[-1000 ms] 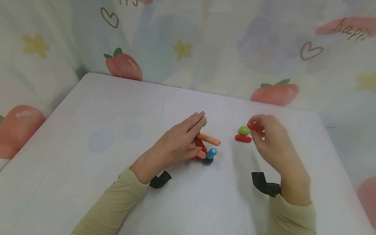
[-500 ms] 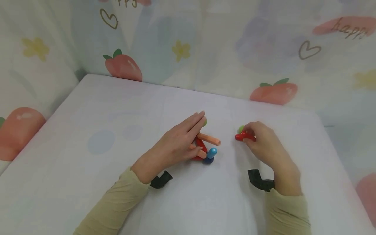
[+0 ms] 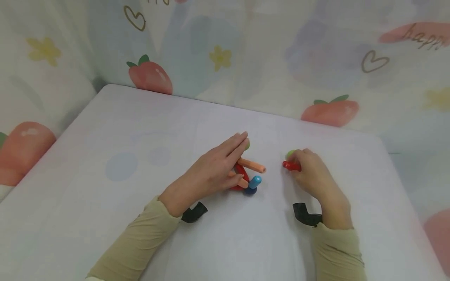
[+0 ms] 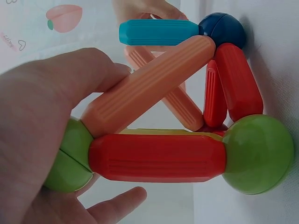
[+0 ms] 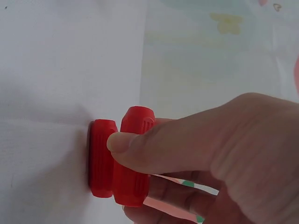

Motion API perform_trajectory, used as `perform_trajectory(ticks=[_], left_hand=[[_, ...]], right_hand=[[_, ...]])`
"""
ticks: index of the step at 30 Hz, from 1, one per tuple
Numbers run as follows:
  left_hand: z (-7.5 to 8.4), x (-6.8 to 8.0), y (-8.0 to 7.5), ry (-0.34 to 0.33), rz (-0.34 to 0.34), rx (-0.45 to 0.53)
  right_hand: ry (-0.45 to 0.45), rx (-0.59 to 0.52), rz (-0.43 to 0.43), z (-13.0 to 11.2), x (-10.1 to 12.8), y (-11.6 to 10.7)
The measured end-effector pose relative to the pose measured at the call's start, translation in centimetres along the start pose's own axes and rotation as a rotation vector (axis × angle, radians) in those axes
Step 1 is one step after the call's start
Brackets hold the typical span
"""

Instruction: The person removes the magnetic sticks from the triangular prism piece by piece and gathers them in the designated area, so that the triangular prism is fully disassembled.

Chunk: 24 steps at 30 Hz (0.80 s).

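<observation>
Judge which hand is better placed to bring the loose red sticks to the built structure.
Right hand: it already pinches the red sticks, while the left hand steadies the stick-and-ball structure.

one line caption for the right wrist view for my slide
Right hand pinches two red sticks side by side on the white table.

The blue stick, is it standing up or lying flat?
Tilted up: the blue stick rises at a slant from the dark blue ball on the table.

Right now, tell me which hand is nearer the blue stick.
Left. The left hand rests on the stick-and-ball structure that the blue stick belongs to, just beside it. The right hand pinches red sticks off to the right, apart.
</observation>
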<state>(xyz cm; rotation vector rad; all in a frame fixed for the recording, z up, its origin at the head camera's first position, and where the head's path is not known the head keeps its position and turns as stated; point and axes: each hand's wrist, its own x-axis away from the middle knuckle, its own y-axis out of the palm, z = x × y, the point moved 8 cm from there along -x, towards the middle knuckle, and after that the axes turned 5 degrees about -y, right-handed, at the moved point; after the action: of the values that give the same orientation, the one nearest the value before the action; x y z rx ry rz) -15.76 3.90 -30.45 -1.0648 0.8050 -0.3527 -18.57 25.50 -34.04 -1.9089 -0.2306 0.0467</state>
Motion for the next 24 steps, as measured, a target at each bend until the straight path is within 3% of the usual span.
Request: perform_trajectory(ticks=[15,24], left_hand=[[0.06,-0.06,0.0,0.004,0.015,0.027],[-0.07,-0.11,0.16,-0.01,-0.01,0.017]], right_hand=[[0.039,0.059,-0.017,0.8,-0.25,0.51],[0.022,0.07,0.037,0.5,0.02,0.19]])
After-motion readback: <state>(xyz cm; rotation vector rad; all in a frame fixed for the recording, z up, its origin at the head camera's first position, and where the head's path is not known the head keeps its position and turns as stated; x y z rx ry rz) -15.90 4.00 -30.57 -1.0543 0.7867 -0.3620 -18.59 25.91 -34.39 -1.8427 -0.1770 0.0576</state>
